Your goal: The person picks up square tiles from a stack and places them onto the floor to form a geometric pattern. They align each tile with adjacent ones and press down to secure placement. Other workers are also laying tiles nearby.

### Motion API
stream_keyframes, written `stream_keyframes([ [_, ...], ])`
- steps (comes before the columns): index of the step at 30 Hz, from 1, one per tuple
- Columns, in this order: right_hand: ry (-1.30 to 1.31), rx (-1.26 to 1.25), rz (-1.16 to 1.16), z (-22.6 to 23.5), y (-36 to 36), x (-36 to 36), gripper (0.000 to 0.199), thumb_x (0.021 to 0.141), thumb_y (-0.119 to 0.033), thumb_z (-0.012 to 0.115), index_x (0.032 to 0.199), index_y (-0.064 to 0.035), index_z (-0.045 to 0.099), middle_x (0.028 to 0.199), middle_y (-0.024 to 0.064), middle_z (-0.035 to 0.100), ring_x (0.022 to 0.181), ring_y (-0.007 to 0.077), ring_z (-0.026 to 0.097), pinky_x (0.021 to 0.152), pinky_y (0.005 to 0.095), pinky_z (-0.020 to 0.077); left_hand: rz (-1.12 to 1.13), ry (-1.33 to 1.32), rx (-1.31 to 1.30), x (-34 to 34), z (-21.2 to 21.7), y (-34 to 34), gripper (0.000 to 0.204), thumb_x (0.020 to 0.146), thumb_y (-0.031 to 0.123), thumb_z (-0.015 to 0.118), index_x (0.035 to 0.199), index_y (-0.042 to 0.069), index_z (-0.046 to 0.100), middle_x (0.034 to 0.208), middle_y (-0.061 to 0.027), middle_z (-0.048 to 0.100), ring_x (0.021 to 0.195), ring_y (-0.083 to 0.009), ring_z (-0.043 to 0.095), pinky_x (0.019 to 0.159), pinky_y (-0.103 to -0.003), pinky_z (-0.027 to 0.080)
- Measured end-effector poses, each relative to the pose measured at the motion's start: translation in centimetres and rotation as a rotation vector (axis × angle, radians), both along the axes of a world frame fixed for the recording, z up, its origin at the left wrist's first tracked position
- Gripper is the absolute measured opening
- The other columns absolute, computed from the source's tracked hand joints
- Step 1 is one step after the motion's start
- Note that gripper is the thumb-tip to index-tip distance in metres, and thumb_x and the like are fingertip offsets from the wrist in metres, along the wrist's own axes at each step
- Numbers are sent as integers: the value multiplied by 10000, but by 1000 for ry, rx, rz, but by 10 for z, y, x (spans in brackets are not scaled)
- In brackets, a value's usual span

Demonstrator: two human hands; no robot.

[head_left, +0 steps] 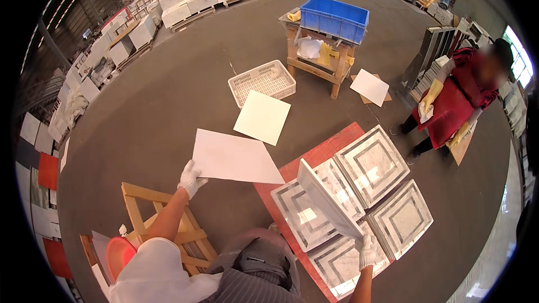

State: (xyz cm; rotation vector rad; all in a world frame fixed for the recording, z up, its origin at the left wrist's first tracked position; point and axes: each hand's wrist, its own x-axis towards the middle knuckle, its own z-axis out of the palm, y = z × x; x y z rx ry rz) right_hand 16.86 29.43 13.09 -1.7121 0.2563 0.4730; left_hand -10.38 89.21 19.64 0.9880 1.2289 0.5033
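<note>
My left hand [191, 178], in a white glove, grips the near left corner of a thin white sheet [233, 158] held out over the floor. In a matching white glove, my right hand [368, 251] holds the lower edge of a square tile [327, 198] tipped up on its side. Beneath it, several square marble tiles [371, 164] with grey border patterns lie side by side on a red board [323, 152].
Another white sheet [262, 116] lies on the floor near a white plastic basket [262, 82]. Behind stands a wooden stand [318, 64] bearing a blue crate [334, 18]. A person in red with yellow gloves [455, 101] stands at right. A wooden frame [163, 227] sits by my left.
</note>
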Motion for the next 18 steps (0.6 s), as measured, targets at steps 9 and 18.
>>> stream_keyframes([
  [9, 3, 6, -81, 17, 19, -25, 405, 965, -365, 574, 1153, -8, 545, 920, 83, 615, 806, 164, 635, 712, 317, 543, 94, -82, 110, 107, -74, 18, 689, 937, -59, 356, 1539, 221, 172, 1451, -80, 414, 1133, -244, 570, 893, -444, 538],
  [18, -24, -38, -149, 3, 16, -31, 292, 967, -317, 585, 1056, -39, 573, 893, 65, 640, 828, 143, 620, 709, 288, 503, -603, 327, 242, 174, -80, -63, 835, 891, 404, 647, 1526, 141, 173, 1545, -172, 240, 1411, -352, 275, 1094, -493, 336],
])
